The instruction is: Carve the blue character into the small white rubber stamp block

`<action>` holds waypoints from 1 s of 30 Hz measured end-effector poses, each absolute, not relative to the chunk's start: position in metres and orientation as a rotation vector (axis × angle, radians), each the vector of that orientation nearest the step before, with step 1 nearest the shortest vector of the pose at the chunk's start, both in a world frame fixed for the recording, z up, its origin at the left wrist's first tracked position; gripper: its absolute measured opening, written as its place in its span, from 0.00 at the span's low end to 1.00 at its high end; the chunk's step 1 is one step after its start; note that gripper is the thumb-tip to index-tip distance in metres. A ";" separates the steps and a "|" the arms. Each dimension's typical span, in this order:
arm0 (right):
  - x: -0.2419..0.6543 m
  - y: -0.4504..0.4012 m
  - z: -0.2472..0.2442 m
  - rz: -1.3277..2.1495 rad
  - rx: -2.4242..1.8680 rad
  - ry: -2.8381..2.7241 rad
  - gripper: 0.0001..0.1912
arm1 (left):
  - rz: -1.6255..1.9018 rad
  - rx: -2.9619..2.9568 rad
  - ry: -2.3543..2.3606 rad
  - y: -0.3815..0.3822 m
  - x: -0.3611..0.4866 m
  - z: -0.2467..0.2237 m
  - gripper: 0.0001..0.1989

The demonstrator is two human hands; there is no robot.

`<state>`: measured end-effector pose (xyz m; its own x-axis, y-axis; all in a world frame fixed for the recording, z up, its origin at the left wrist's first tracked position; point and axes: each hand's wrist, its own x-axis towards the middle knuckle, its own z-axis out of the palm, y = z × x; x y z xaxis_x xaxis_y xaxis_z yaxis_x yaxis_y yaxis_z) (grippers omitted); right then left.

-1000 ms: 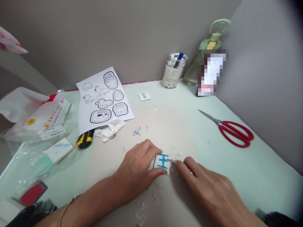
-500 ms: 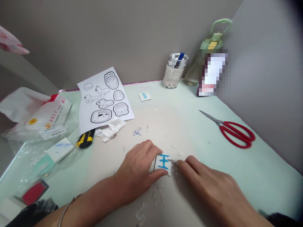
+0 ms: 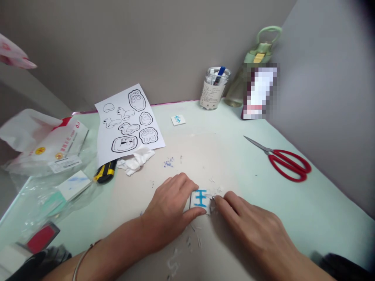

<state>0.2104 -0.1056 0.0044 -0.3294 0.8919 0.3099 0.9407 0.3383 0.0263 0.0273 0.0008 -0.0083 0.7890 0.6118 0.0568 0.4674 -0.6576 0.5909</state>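
A small white carving block (image 3: 200, 202) with a blue character on its top lies on the beige mat (image 3: 131, 199). My left hand (image 3: 174, 205) grips it from the left, thumb along the near edge and index finger along the far edge. In my right hand (image 3: 249, 220) a craft knife (image 3: 211, 198) is pinched; only its thin blade and metal tip show, the rest being hidden by the fingers. The blade meets the block's right side, close to the blue strokes. Thin white shavings (image 3: 199, 238) are scattered around the block.
Left are a patterned paper sheet (image 3: 129, 117), crumpled tissue (image 3: 137, 160), yellow-black cutter (image 3: 106, 171), tissue pack (image 3: 52, 140) and red ink pad (image 3: 42, 237). Behind stand another marked block (image 3: 178, 120), a pen jar (image 3: 213, 91) and a bottle (image 3: 259, 50). Red-handled scissors (image 3: 288, 166) lie right.
The knife tip has shifted slightly on the block's right side. The whole view has moved a little; both hands keep their grip.
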 end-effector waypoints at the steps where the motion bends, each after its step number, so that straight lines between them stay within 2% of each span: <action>1: 0.210 -0.105 0.004 -0.311 -1.646 -2.357 0.15 | 0.335 2.410 0.803 0.001 0.028 -0.008 0.14; 30: 0.215 -0.103 -0.001 -0.167 -1.649 -2.313 0.15 | 0.358 2.427 0.785 0.002 0.026 -0.012 0.14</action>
